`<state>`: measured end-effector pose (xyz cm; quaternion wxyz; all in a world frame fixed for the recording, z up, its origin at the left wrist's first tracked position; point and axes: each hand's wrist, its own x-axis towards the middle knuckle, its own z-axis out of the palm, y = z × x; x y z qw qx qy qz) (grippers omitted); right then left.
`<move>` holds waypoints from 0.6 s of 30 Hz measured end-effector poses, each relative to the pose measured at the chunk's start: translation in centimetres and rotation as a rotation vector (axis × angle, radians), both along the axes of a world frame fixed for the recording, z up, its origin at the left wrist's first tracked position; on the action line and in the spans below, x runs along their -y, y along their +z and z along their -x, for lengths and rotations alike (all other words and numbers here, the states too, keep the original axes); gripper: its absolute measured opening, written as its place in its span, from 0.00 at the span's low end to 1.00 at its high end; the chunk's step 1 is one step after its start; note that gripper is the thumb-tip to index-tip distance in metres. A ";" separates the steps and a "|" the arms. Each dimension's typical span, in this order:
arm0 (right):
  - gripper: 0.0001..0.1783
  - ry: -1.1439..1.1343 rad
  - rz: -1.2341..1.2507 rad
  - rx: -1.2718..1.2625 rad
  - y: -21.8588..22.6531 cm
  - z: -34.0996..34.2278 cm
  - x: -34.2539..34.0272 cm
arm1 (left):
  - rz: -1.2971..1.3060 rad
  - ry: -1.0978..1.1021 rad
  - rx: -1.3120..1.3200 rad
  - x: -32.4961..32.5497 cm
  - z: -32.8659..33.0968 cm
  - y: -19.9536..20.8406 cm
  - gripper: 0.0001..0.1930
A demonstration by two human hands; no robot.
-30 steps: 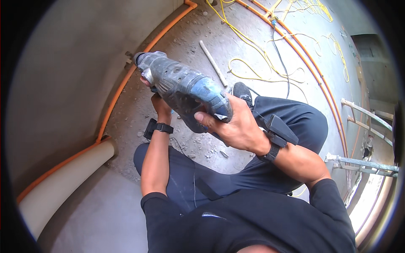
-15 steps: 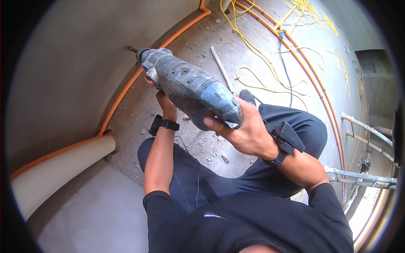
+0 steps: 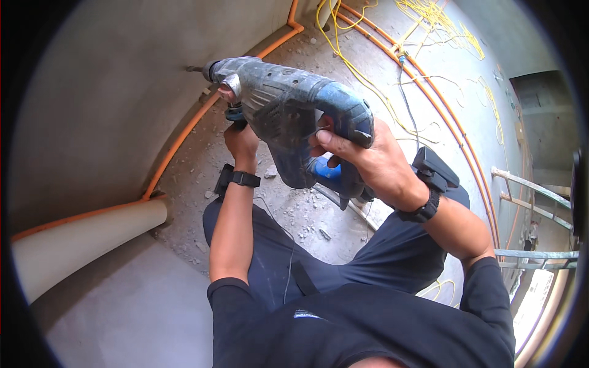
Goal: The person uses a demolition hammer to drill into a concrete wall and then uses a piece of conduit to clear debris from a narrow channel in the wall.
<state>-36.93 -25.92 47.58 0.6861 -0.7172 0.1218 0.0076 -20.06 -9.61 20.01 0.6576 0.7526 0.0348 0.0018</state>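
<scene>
A worn grey-and-blue rotary hammer drill [image 3: 282,101] is held up in front of me, its nose toward the wall on the left. The drill bit [image 3: 195,69] reaches to the wall face; whether it is in a hole I cannot make out. My right hand [image 3: 374,162] is wrapped round the rear handle, with the fingers partly curled through its loop. Below the nose, my left hand [image 3: 241,144] closes on the side handle [image 3: 234,113], partly hidden by the drill body. Each wrist bears a black strap with a small box.
Orange pipe [image 3: 178,144] runs along the wall's foot. A thick cream pipe [image 3: 92,239] lies at the lower left. Rubble [image 3: 307,221] is strewn over the concrete floor. Yellow cables [image 3: 362,80] lie beyond, and metal ladder-like rails [image 3: 534,254] stand at the right.
The drill's rear end has swung right and its body has rolled, showing more of its blue lower side. The bit stays at the wall. My right hand has moved right with the handle.
</scene>
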 end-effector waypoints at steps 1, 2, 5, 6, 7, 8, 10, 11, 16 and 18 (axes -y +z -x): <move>0.16 -0.021 0.073 -0.039 -0.2 0.2 0.0 | -0.056 0.007 0.025 -0.2 0.0 -0.2 0.19; 0.16 -0.017 0.076 -0.024 -0.6 0.4 -0.1 | -0.113 0.014 0.049 -0.4 0.0 -0.4 0.19; 0.16 -0.068 0.031 -0.007 -1.6 1.2 0.1 | -0.143 -0.007 0.069 -1.1 0.0 -0.6 0.18; 0.16 -0.072 0.039 -0.015 -1.9 1.5 0.2 | -0.150 -0.021 0.024 -1.2 0.3 -0.7 0.18; 0.16 -0.069 0.045 -0.016 -2.2 1.6 0.3 | -0.110 -0.018 0.051 -1.1 0.5 -0.6 0.17; 0.16 -0.063 0.048 -0.007 -2.5 1.7 0.4 | -0.093 -0.004 0.041 -1.2 0.7 -0.4 0.17; 0.15 -0.071 0.052 -0.042 -2.8 1.8 0.6 | -0.053 0.014 0.022 -1.1 1.0 -0.1 0.17; 0.15 -0.071 0.058 -0.046 -2.9 1.8 0.6 | -0.025 0.021 0.015 -1.0 1.1 0.1 0.17; 0.14 -0.100 0.076 -0.036 -3.3 1.5 0.6 | -0.041 0.028 0.059 -0.8 1.0 0.3 0.17; 0.14 -0.107 0.067 -0.029 -3.4 1.5 0.6 | -0.029 0.043 0.030 -0.7 1.0 0.0 0.18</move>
